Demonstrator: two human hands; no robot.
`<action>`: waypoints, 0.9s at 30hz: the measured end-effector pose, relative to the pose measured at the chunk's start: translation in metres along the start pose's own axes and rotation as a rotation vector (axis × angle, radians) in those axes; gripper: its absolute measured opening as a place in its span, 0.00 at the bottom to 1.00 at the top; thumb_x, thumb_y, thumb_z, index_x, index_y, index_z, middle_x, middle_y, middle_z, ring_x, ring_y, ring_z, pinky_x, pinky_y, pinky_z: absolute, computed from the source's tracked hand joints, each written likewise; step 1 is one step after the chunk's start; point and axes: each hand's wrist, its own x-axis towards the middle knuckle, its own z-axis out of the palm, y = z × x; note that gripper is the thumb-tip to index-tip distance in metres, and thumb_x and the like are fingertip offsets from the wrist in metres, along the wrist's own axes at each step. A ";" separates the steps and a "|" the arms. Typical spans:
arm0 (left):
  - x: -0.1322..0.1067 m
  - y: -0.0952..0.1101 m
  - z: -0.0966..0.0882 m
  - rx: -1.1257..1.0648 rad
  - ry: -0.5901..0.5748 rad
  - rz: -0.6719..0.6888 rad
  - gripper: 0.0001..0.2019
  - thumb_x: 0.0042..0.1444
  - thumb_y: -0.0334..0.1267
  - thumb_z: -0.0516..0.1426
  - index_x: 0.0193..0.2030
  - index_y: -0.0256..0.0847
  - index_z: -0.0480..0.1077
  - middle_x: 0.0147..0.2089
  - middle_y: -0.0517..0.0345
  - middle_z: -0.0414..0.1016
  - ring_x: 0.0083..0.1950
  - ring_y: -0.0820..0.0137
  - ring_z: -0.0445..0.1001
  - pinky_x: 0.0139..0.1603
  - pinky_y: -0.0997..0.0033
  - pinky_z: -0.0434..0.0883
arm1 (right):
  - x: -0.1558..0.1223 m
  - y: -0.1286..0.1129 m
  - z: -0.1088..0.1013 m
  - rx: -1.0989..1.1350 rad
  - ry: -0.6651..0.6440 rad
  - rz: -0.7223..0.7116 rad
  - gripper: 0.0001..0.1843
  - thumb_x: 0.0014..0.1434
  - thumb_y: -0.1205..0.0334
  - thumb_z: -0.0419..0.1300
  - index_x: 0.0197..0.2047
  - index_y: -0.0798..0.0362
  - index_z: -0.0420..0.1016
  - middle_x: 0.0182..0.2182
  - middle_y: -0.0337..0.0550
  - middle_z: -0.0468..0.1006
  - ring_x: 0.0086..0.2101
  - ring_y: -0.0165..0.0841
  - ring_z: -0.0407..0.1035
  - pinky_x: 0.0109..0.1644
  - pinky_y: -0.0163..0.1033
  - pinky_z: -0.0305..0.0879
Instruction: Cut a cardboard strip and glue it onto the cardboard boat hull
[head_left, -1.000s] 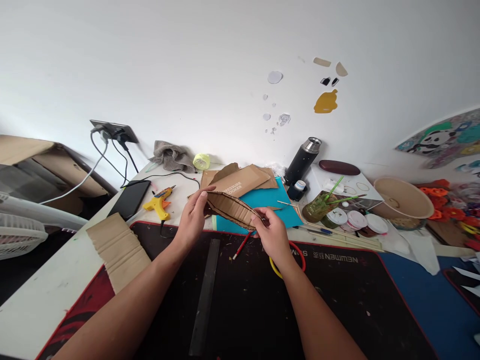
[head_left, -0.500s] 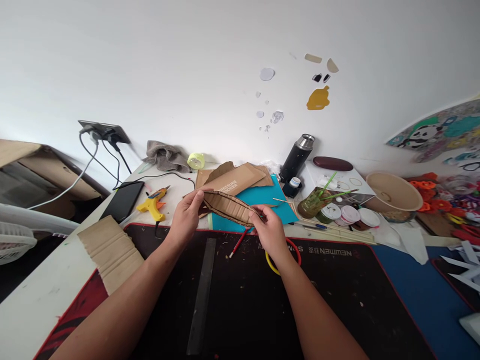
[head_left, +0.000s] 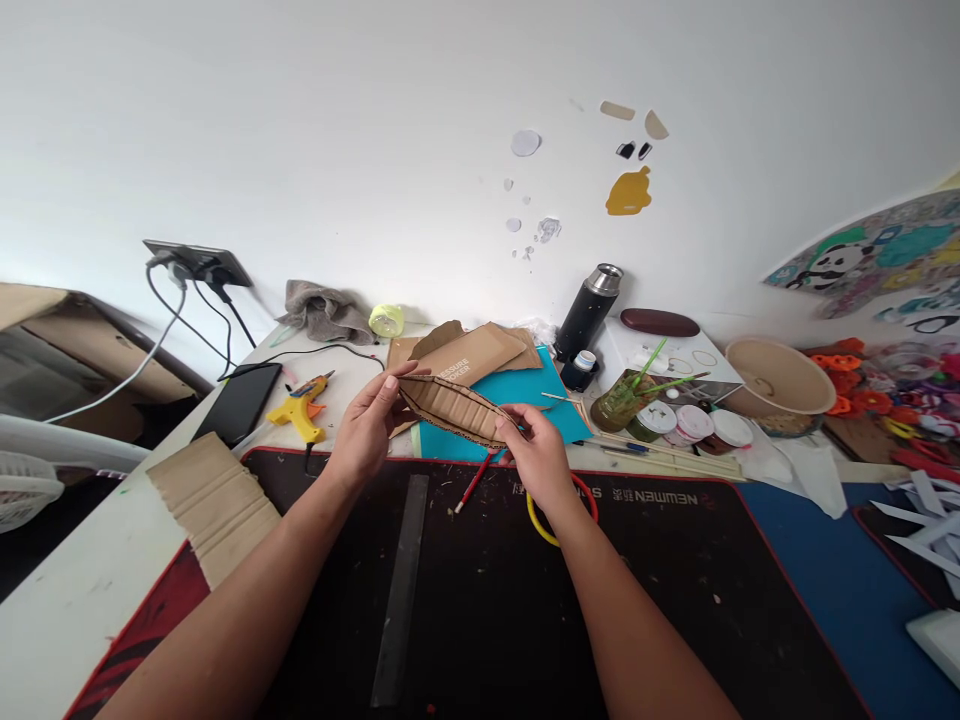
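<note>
A small boat-shaped piece made of corrugated cardboard (head_left: 451, 408), pointed at its ends and hollow inside, is held up above the back edge of the black mat. My left hand (head_left: 367, 420) pinches its left tip, thumb on top. At the other end, my right hand (head_left: 534, 445) grips it between thumb and fingers. Beneath my right hand lie a red pencil (head_left: 472, 484) and a pair of scissors or a ring with red and yellow loops (head_left: 541, 522); which one I cannot tell. A dark ruler (head_left: 401, 590) rests on the mat between my forearms.
Left of my hands are a yellow hot glue gun (head_left: 301, 408), a black phone-like slab (head_left: 238, 402) and a cardboard sheet (head_left: 214, 505). Cardboard scraps (head_left: 480, 355) lie on blue paper (head_left: 540, 400) behind. A black thermos (head_left: 589, 312), paint jars (head_left: 690, 424) and a beige bowl (head_left: 780, 378) stand right.
The view has shifted slightly. Both hands still hold the cardboard piece, and the left fingers have loosened a little from a tighter pinch at its tip.
</note>
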 end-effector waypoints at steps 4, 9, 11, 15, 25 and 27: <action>0.003 0.002 -0.003 -0.047 0.009 0.029 0.20 0.57 0.56 0.74 0.49 0.46 0.88 0.62 0.46 0.86 0.53 0.58 0.82 0.45 0.66 0.81 | 0.000 -0.002 0.001 0.029 -0.032 0.044 0.23 0.57 0.43 0.72 0.48 0.50 0.83 0.43 0.46 0.86 0.28 0.39 0.82 0.24 0.38 0.74; 0.008 -0.005 -0.010 -0.222 0.078 -0.042 0.17 0.49 0.49 0.80 0.41 0.45 0.87 0.54 0.50 0.89 0.49 0.61 0.83 0.43 0.69 0.78 | -0.001 -0.006 0.002 0.060 -0.061 0.078 0.23 0.57 0.43 0.72 0.46 0.51 0.82 0.42 0.45 0.86 0.28 0.38 0.83 0.23 0.36 0.72; 0.010 -0.007 -0.012 -0.261 0.087 -0.069 0.17 0.47 0.47 0.81 0.40 0.45 0.86 0.51 0.52 0.89 0.49 0.62 0.83 0.42 0.70 0.77 | -0.002 -0.006 0.001 0.060 -0.067 0.076 0.22 0.57 0.43 0.72 0.46 0.51 0.82 0.41 0.45 0.86 0.28 0.39 0.83 0.24 0.36 0.72; 0.011 -0.007 -0.013 -0.274 0.103 -0.078 0.18 0.44 0.46 0.82 0.38 0.44 0.86 0.48 0.53 0.89 0.49 0.63 0.82 0.41 0.72 0.76 | -0.002 -0.005 0.001 0.079 -0.068 0.068 0.22 0.57 0.43 0.73 0.45 0.52 0.82 0.41 0.45 0.86 0.27 0.38 0.83 0.23 0.37 0.72; 0.010 -0.011 -0.012 -0.213 0.173 -0.060 0.13 0.50 0.43 0.78 0.37 0.43 0.85 0.47 0.51 0.88 0.49 0.60 0.83 0.44 0.67 0.76 | -0.001 -0.004 0.001 0.135 -0.057 0.111 0.23 0.55 0.43 0.77 0.44 0.51 0.84 0.38 0.44 0.85 0.26 0.38 0.82 0.22 0.36 0.72; 0.011 -0.013 -0.012 -0.218 0.191 -0.060 0.13 0.49 0.43 0.78 0.38 0.42 0.85 0.46 0.52 0.87 0.48 0.62 0.82 0.44 0.67 0.76 | -0.001 -0.005 0.000 0.152 -0.069 0.124 0.25 0.55 0.40 0.77 0.44 0.52 0.84 0.38 0.43 0.84 0.26 0.37 0.83 0.22 0.35 0.71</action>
